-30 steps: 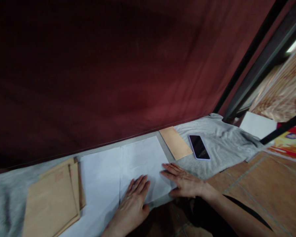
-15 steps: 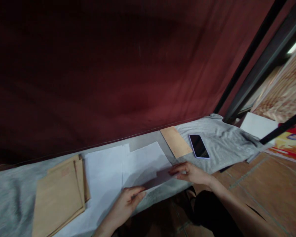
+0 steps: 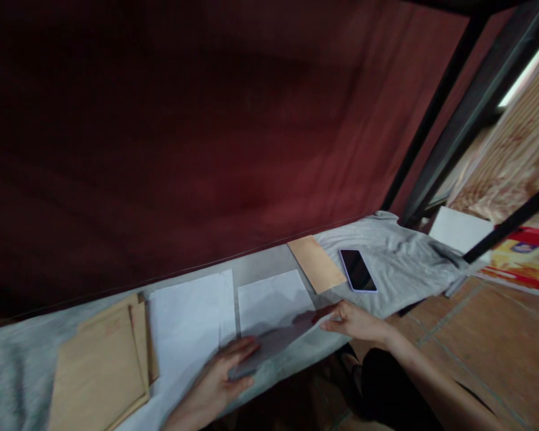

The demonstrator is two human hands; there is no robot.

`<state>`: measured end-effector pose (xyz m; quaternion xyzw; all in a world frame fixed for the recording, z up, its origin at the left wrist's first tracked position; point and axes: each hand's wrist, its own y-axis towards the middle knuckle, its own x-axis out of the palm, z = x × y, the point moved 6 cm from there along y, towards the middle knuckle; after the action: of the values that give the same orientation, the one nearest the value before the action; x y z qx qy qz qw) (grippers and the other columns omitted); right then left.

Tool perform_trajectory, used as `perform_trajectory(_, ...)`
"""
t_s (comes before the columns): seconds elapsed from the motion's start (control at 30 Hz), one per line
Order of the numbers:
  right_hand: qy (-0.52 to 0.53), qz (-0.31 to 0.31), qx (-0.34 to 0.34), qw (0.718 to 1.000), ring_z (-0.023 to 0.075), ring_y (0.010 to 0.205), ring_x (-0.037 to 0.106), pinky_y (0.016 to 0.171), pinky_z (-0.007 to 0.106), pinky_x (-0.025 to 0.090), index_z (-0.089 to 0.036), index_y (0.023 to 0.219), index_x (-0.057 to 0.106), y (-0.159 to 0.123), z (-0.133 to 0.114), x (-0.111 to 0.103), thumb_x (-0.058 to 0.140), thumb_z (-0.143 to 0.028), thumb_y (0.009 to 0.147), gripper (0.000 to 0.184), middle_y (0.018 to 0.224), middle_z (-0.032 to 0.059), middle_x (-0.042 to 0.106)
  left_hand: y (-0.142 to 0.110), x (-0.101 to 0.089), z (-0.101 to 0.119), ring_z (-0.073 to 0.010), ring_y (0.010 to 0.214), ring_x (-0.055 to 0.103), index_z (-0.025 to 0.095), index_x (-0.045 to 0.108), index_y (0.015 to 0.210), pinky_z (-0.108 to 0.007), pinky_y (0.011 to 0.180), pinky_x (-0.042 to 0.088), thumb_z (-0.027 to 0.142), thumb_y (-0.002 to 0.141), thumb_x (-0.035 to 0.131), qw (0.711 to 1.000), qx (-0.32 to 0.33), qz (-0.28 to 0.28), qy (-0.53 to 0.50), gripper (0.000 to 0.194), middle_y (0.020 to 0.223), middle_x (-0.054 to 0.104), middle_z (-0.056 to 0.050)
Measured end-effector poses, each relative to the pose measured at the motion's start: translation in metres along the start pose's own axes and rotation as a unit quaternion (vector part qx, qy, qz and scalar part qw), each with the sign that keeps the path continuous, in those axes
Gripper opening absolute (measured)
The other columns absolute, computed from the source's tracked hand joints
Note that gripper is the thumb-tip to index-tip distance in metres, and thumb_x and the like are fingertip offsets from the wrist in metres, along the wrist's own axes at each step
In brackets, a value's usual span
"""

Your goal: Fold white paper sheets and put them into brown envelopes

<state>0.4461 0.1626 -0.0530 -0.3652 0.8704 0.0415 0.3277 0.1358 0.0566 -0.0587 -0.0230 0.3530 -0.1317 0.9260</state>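
Note:
A sheet of white paper [image 3: 273, 305] lies before me on the grey cloth, its near right corner lifted. My right hand [image 3: 345, 320] pinches that raised corner between thumb and fingers. My left hand [image 3: 227, 371] is at the sheet's near left corner, thumb and fingers apart and slightly blurred; nothing shows in its grasp. To the left is a stack of white paper [image 3: 186, 320], partly under a pile of brown envelopes [image 3: 101, 365]. A single brown envelope [image 3: 317, 263] rests beyond the sheet's right side.
A phone [image 3: 358, 270] in a light purple case lies right of the single envelope. Grey cloth [image 3: 399, 245] covers the narrow surface, with a dark red wall [image 3: 206, 149] behind it. Black posts [image 3: 435, 114] and a colourful box [image 3: 525, 257] are at the right, above a tiled floor [image 3: 494, 335].
My left hand has opened and come off the sheet's edge. The right hand has raised the near right corner. The sheet now lies slightly apart from the stack; the view has shifted a little.

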Motion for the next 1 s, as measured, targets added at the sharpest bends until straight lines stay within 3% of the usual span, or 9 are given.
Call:
perform_trajectory(0.1, 0.023, -0.025, -0.015, 0.999, 0.0137, 0.064, 0.050, 0.058, 0.024, 0.038, -0.018, 0.069, 0.066, 0.010, 0.004, 0.006, 0.053, -0.048, 0.093, 0.041, 0.065, -0.0021, 0.056, 0.013, 0.006, -0.005, -0.0282, 0.115, 0.066, 0.028, 0.078, 0.106, -0.041, 0.105, 0.049, 0.049, 0.084, 0.058, 0.999, -0.008, 0.044, -0.014, 0.037, 0.120, 0.074, -0.005)
perform_trajectory(0.17, 0.023, 0.003, 0.002, 1.000, 0.0132, 0.062, 0.048, 0.056, 0.023, 0.036, -0.018, 0.068, 0.062, 0.018, 0.011, 0.007, 0.051, -0.046, 0.094, 0.040, 0.063, -0.0027, 0.053, 0.021, 0.008, -0.006, -0.0295, 0.101, 0.071, 0.024, 0.080, 0.095, -0.040, 0.096, 0.054, 0.053, 0.084, 0.057, 0.996, -0.049, 0.052, -0.055, 0.039, 0.104, 0.078, -0.005)
perform_trajectory(0.33, -0.022, 0.081, 0.031, 0.996, 0.0126, 0.061, 0.049, 0.057, 0.024, 0.033, -0.019, 0.068, 0.057, 0.033, 0.017, 0.005, 0.048, -0.035, 0.094, 0.032, 0.062, -0.0036, 0.052, 0.035, -0.001, -0.002, -0.0297, 0.092, 0.070, 0.019, 0.079, 0.086, -0.041, 0.088, 0.055, 0.063, 0.074, 0.065, 0.974, -0.099, 0.103, -0.178, 0.047, 0.090, 0.078, -0.007)
perform_trajectory(0.47, -0.101, 0.138, 0.088, 0.981, 0.0150, 0.064, 0.056, 0.058, 0.026, 0.034, -0.020, 0.070, 0.059, 0.039, 0.013, 0.005, 0.048, -0.028, 0.095, 0.029, 0.066, 0.0009, 0.062, 0.038, -0.006, -0.004, -0.0273, 0.081, 0.066, 0.019, 0.073, 0.067, -0.037, 0.075, 0.056, 0.073, 0.064, 0.067, 0.957, -0.148, 0.147, -0.199, 0.054, 0.066, 0.069, -0.004)
perform_trajectory(0.63, -0.160, 0.149, 0.123, 0.968, 0.0168, 0.072, 0.065, 0.063, 0.025, 0.037, -0.020, 0.082, 0.065, 0.043, 0.006, 0.009, 0.048, -0.027, 0.097, 0.024, 0.077, 0.0042, 0.071, 0.038, -0.006, -0.002, -0.0218, 0.073, 0.062, 0.017, 0.072, 0.074, -0.030, 0.062, 0.050, 0.077, 0.060, 0.066, 0.942, -0.190, 0.158, -0.228, 0.061, 0.074, 0.068, -0.004)
perform_trajectory(0.73, -0.192, 0.135, 0.138, 0.962, 0.0182, 0.078, 0.069, 0.065, 0.025, 0.039, -0.020, 0.087, 0.068, 0.044, 0.004, 0.011, 0.046, -0.027, 0.098, 0.025, 0.083, 0.0056, 0.074, 0.036, -0.004, -0.007, -0.0178, 0.065, 0.057, 0.016, 0.069, 0.072, -0.027, 0.057, 0.046, 0.078, 0.059, 0.066, 0.929, -0.220, 0.169, -0.245, 0.063, 0.066, 0.062, -0.001)
perform_trajectory(0.87, -0.225, 0.133, 0.169, 0.950, 0.0207, 0.084, 0.072, 0.067, 0.026, 0.042, -0.021, 0.090, 0.069, 0.044, 0.002, 0.013, 0.046, -0.030, 0.100, 0.027, 0.087, 0.0071, 0.076, 0.038, 0.000, -0.020, -0.0143, 0.050, 0.046, 0.019, 0.061, 0.062, -0.026, 0.049, 0.038, 0.080, 0.059, 0.061, 0.932, -0.239, 0.179, -0.204, 0.061, 0.052, 0.046, 0.005)
perform_trajectory(1.0, -0.255, 0.148, 0.184, 0.938, 0.0227, 0.085, 0.073, 0.067, 0.027, 0.045, -0.022, 0.095, 0.070, 0.045, 0.001, 0.014, 0.046, -0.033, 0.100, 0.027, 0.090, 0.0075, 0.077, 0.044, -0.003, -0.022, -0.0169, 0.051, 0.050, 0.024, 0.054, 0.058, -0.027, 0.051, 0.036, 0.066, 0.077, 0.048, 0.956, -0.216, 0.189, -0.056, 0.046, 0.049, 0.047, 0.003)
